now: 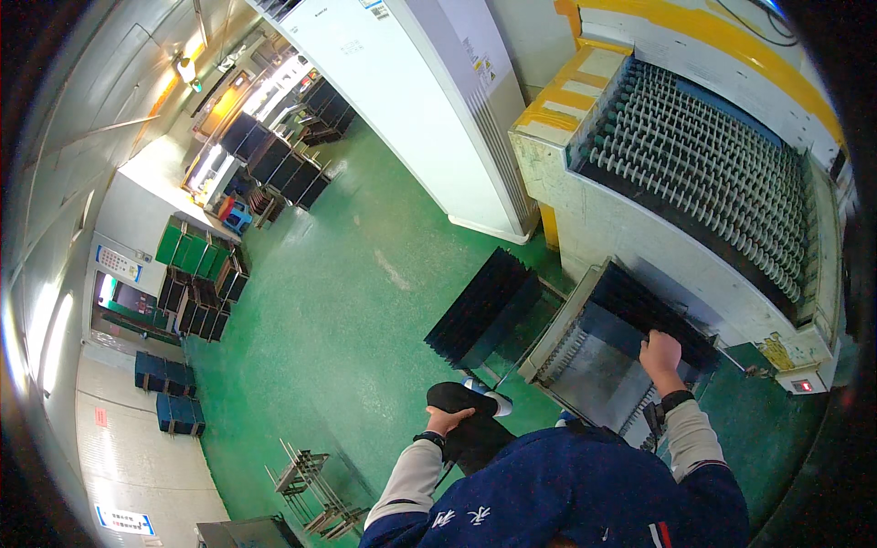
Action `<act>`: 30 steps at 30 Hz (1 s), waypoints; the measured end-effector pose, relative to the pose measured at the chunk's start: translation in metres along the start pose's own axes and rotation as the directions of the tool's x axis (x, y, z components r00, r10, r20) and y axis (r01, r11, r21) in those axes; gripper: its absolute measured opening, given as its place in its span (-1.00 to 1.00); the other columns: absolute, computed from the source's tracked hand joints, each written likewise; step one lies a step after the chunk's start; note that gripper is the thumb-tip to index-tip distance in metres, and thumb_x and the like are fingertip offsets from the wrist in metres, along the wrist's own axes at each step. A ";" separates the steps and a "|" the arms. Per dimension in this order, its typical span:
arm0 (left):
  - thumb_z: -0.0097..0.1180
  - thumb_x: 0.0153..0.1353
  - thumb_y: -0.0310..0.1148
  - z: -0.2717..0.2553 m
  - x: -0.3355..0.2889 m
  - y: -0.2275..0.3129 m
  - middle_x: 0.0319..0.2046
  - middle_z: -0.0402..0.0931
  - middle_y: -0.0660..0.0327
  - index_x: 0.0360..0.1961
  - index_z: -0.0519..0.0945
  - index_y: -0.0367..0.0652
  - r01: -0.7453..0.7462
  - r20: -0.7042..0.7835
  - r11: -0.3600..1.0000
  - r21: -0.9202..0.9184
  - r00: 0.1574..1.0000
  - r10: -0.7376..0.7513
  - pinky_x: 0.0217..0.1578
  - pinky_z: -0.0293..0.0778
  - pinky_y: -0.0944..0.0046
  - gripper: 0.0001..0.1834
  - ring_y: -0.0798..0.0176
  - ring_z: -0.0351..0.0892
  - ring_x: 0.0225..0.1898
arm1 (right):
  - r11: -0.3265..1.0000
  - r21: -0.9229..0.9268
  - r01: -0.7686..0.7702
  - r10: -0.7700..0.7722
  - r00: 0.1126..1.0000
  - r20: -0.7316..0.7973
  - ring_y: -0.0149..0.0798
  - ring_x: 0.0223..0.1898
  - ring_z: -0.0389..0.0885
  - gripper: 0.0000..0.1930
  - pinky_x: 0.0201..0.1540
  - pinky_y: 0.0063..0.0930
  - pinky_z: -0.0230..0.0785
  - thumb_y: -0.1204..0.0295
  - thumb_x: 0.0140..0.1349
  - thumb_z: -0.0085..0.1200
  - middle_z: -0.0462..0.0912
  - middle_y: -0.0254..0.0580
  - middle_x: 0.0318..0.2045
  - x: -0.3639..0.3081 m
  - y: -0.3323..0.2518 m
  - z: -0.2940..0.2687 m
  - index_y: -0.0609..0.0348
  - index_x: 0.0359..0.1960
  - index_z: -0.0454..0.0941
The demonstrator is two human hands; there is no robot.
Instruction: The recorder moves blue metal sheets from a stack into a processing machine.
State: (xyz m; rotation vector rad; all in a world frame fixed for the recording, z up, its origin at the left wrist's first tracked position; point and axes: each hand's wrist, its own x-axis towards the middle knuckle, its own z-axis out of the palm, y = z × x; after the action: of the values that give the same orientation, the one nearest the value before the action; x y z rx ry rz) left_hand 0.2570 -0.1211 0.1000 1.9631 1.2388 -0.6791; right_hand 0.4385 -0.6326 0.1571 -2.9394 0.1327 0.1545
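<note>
A: In the head view, where are the two hands?

B: Well apart. The left hand (pixel 448 420) rests on the dark trousers (pixel 481 445), at the bent knee. The right hand (pixel 660 354) is over the comb-sided rack (pixel 539 361), beside the row of dark panels (pixel 650 306).

A: Is either one clamped on something?

B: The right one's fingers are curled in, next to the panels, but I can't tell whether they grip one. The left one lies against the cloth; how tightly, I can't tell either.

A: And where do those panels stand?

B: Packed close together along the rack's far side, next to the roller conveyor (pixel 699 173). A bare grey surface shows in the rack, nearer the body.

A: What else is around them?

B: A second batch of dark panels (pixel 482 306) stands just left of the rack. Beyond it rises a tall white cabinet (pixel 393 73). A metal stand (pixel 311 484) sits at the lower left on the green floor (pixel 338 274), and green crates (pixel 192 248) are stacked by the far-left wall.
</note>
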 end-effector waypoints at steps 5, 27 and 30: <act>0.59 -0.52 0.26 0.000 0.004 -0.003 0.29 0.15 -0.31 0.29 -0.48 -0.68 -0.010 -0.006 1.000 0.029 1.000 0.010 0.28 0.24 0.19 0.78 -0.05 0.24 0.34 | 1.000 0.004 -0.010 0.010 1.000 0.010 0.05 -0.28 0.66 -0.76 -0.20 -0.08 0.49 0.26 0.05 0.24 0.66 0.01 -0.37 0.001 0.001 0.002 0.18 -0.38 0.61; 0.61 -0.48 0.20 -0.003 -0.007 0.007 0.19 0.31 -0.29 0.28 -0.53 -0.67 0.052 0.014 0.999 0.006 0.999 -0.052 0.18 0.37 0.20 0.78 -0.05 0.41 0.21 | 1.000 0.009 -0.003 0.003 1.000 -0.009 0.05 -0.30 0.66 -0.77 -0.22 -0.07 0.49 0.28 0.05 0.23 0.66 0.01 -0.40 0.001 0.000 0.000 0.19 -0.39 0.60; 0.61 -0.49 0.20 -0.001 -0.005 0.006 0.20 0.28 -0.30 0.29 -0.52 -0.66 0.043 -0.009 0.999 0.006 0.999 -0.043 0.20 0.36 0.19 0.77 -0.06 0.38 0.23 | 1.000 0.013 -0.006 0.006 1.000 -0.009 0.05 -0.30 0.66 -0.77 -0.22 -0.08 0.49 0.28 0.06 0.23 0.66 0.01 -0.40 0.001 0.000 0.000 0.19 -0.39 0.60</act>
State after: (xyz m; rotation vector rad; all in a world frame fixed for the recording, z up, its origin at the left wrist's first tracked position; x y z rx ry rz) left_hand 0.2607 -0.1250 0.1066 1.9516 1.2895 -0.6970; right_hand 0.4395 -0.6331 0.1569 -2.9276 0.1437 0.1401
